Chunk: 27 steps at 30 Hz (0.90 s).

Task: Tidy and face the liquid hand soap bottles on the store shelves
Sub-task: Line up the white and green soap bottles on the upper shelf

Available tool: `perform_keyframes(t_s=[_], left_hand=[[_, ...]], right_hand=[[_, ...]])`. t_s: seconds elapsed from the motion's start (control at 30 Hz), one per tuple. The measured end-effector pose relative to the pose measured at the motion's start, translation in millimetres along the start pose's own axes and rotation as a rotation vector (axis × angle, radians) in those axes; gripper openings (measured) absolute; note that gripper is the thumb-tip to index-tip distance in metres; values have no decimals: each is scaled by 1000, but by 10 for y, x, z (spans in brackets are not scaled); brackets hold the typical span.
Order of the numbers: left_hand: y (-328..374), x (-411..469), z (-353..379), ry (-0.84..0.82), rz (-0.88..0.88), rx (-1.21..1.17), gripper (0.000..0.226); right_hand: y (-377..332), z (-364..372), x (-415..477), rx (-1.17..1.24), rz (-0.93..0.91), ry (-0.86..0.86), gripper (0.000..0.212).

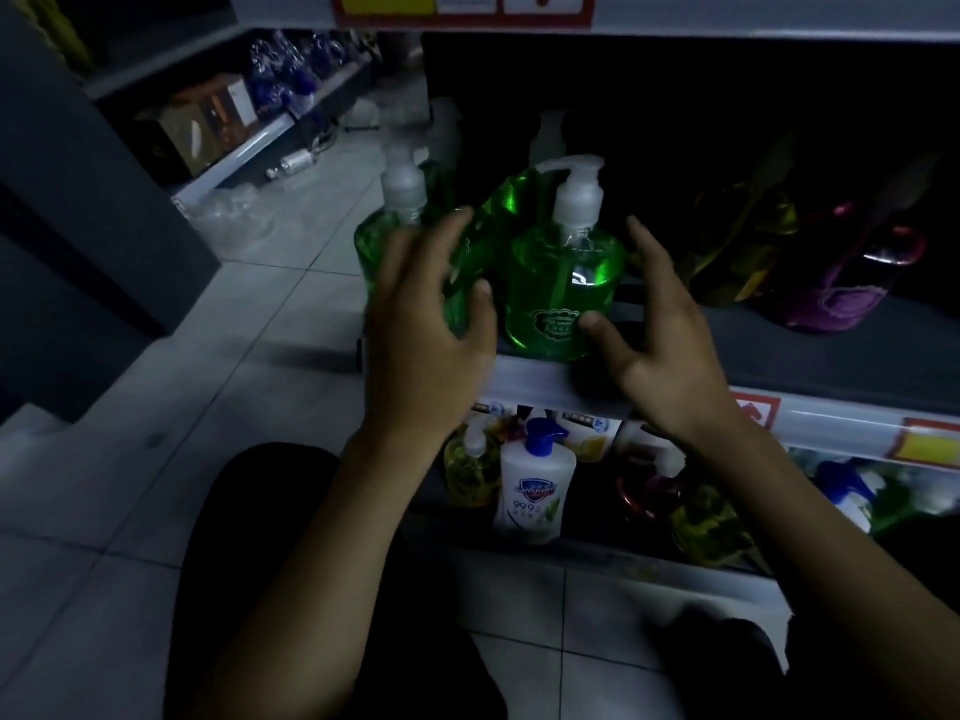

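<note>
Green liquid soap bottles with clear pumps stand at the left end of the middle shelf (831,356). One green bottle (561,288) stands at the front edge, label facing me. A second green bottle (371,246) stands to its left, and a third (496,210) sits behind, between them. My left hand (426,330) is spread over the left bottle, thumb in the gap between the two front bottles. My right hand (660,335) cups the front bottle's right side with loosely spread fingers, thumb tip against its lower front.
Yellow (743,241) and purple (841,283) soap bottles stand in the dark to the right. On the lower shelf are a white bottle with a blue pump (535,485) and yellow (467,470) and red (649,491) bottles. Tiled floor (234,356) lies to the left.
</note>
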<state>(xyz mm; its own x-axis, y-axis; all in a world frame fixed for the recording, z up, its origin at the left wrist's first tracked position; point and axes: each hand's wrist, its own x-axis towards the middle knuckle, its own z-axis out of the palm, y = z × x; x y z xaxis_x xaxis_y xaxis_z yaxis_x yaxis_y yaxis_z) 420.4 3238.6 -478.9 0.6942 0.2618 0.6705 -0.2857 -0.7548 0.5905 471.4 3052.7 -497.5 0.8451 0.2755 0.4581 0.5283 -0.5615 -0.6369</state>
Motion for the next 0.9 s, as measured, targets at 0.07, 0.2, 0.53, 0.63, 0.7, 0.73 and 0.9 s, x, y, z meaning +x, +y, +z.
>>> perform_keyframes(t_s=[0.07,0.2,0.53,0.63,0.7,0.73,0.9], left_hand=[[-63,65,-92,109,-45,49,47],[-232,195,-65,-104,-150,106,49],[-235,144,-32,-190,-103,-7,39],[-134,58,11,-130,-159,-34,40],[37,-63,40,35,-79,38,36],[134,-147,65,104,7,74,30],[515,-666,342,-132,273,-61,12]], right_hand=[[-29,-38,2,-9,-6,-23,85],[-80,-27,24,-37,-22,-54,84],[-197,171,25,-49,-33,-15,85],[-175,132,-37,-38,-64,-52,86],[-187,75,-152,-94,-92,-40,78],[-191,32,-232,-132,-117,-28,71],[73,-284,-1003,-372,-179,-169,26]])
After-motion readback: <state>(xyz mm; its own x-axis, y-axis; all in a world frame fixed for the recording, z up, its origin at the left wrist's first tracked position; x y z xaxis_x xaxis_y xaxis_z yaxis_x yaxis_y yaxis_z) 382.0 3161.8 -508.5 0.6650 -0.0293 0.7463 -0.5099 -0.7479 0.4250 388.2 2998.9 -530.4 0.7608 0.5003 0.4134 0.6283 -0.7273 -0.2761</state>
